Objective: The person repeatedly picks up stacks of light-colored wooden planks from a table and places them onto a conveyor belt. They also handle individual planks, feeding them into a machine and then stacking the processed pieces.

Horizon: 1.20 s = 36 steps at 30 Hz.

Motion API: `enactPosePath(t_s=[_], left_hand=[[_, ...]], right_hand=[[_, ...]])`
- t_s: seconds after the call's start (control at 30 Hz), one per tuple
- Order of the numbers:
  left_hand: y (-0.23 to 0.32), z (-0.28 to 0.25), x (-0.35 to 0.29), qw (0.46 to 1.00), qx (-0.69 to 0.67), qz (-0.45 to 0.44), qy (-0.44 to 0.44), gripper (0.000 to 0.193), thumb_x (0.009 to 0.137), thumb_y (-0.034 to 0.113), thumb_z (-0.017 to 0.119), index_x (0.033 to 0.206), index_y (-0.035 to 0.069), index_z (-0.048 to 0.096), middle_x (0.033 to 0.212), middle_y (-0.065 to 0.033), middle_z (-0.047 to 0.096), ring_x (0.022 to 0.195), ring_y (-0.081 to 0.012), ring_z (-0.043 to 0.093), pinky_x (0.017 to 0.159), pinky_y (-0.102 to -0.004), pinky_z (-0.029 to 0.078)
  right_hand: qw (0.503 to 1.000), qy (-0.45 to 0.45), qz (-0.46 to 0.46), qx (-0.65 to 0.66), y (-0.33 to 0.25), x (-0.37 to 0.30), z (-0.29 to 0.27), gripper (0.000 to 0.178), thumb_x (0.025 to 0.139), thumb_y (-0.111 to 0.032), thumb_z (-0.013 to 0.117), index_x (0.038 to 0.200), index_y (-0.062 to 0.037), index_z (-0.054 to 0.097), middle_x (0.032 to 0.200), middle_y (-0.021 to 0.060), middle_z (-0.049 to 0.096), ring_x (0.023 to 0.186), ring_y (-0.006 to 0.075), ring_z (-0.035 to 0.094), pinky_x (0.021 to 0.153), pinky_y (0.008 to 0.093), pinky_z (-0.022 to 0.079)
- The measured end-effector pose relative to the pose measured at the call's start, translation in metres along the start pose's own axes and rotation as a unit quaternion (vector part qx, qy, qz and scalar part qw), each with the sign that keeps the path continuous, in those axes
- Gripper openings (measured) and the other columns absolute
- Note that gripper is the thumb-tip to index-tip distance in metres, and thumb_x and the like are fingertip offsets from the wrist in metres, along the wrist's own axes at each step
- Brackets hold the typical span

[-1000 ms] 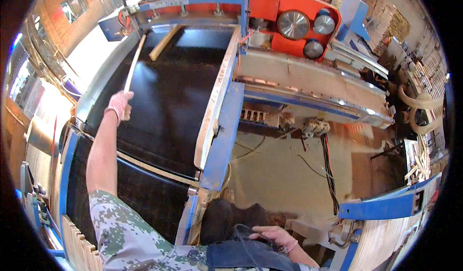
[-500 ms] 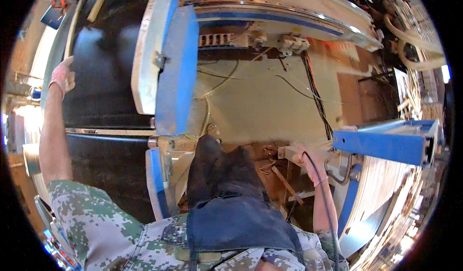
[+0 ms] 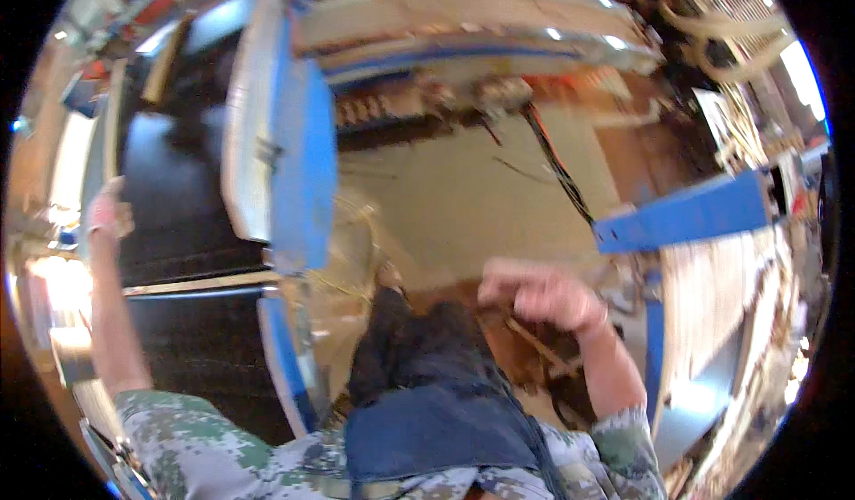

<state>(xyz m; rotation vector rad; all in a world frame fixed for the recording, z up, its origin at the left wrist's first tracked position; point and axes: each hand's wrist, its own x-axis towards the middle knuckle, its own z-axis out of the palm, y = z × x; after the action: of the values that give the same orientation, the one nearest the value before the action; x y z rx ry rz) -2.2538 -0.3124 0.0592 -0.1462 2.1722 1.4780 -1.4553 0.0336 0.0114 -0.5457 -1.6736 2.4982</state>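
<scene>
My left hand (image 3: 109, 215) is at the far left, by the edge of a black conveyor belt (image 3: 178, 233). Its fingers look closed round the near end of a long pale wooden strip (image 3: 115, 117), though blur softens them. Over the floor right of my knees, my right hand (image 3: 548, 295) hangs in the air. Its fingers reach left, smeared by motion, and nothing shows in them. Another wooden strip (image 3: 166, 64) lies farther up the belt.
A blue machine guard (image 3: 307, 162) stands right of the belt, and a second black belt section (image 3: 209, 349) lies nearer me. At the right, a blue metal beam (image 3: 686, 211) borders stacked pale wood strips (image 3: 712, 295). Dark cables (image 3: 557, 162) cross the floor ahead.
My right hand has come away from the black cable and the machine part at the right, moving left towards my knees. The view has shifted; my left hand stays at the strip's end.
</scene>
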Motion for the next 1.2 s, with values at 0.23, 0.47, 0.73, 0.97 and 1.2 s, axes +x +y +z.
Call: enactPosePath(t_s=[0.23, 0.47, 0.73, 0.97, 1.2], left_hand=[[0.044, 0.026, -0.03, 0.986, 0.122, 0.046, 0.108, 0.042, 0.1, 0.043, 0.072, 0.138, 0.026, 0.064, 0.071, -0.0058, 0.055, 0.054, -0.0198, 0.052, 0.049, -0.0392, 0.048], [0.077, 0.04, 0.02, 0.983, 0.139, 0.003, 0.122, 0.044, 0.101, 0.035, 0.073, 0.142, 0.024, 0.059, 0.066, -0.0021, 0.043, 0.051, -0.0182, 0.044, 0.047, -0.04, 0.04], [0.106, 0.097, 0.087, 0.978, 0.187, 0.033, 0.092, 0.024, 0.099, 0.025, 0.073, 0.112, 0.016, 0.056, 0.065, -0.0003, 0.035, 0.047, -0.0161, 0.034, 0.045, -0.038, 0.024], [0.107, 0.113, 0.088, 0.967, 0.228, 0.053, 0.097, 0.029, 0.098, 0.024, 0.074, 0.122, 0.019, 0.059, 0.065, -0.0004, 0.038, 0.047, -0.017, 0.038, 0.044, -0.038, 0.026], [0.11, 0.133, 0.067, 0.955, 0.277, 0.041, 0.093, 0.043, 0.098, 0.026, 0.07, 0.14, 0.016, 0.063, 0.078, -0.007, 0.055, 0.054, -0.0193, 0.053, 0.047, -0.0386, 0.041]], right_hand=[[0.962, -0.179, 0.181, -0.095, 0.099, 0.029, 0.082, 0.082, 0.106, -0.049, 0.068, 0.169, -0.0044, 0.038, 0.156, 0.0116, 0.061, 0.147, 0.0246, 0.051, 0.125, 0.0384, 0.037], [0.958, -0.096, 0.264, 0.054, 0.094, 0.057, 0.1, 0.093, 0.1, -0.052, 0.075, 0.169, -0.0022, 0.037, 0.162, 0.0162, 0.055, 0.15, 0.0253, 0.049, 0.127, 0.0387, 0.034], [0.958, -0.114, 0.261, -0.038, 0.059, 0.095, 0.12, 0.092, 0.101, -0.059, 0.069, 0.167, -0.0013, 0.04, 0.161, 0.0174, 0.055, 0.149, 0.0253, 0.049, 0.124, 0.0353, 0.035], [0.965, -0.137, 0.215, -0.053, 0.066, 0.104, 0.12, 0.09, 0.103, -0.062, 0.065, 0.167, -0.0046, 0.042, 0.163, 0.0175, 0.053, 0.151, 0.0277, 0.047, 0.124, 0.0369, 0.036], [0.946, -0.15, 0.287, -0.016, 0.088, 0.099, 0.116, 0.094, 0.103, -0.06, 0.066, 0.171, -0.0034, 0.033, 0.166, 0.0152, 0.05, 0.151, 0.0244, 0.046, 0.128, 0.036, 0.03]])
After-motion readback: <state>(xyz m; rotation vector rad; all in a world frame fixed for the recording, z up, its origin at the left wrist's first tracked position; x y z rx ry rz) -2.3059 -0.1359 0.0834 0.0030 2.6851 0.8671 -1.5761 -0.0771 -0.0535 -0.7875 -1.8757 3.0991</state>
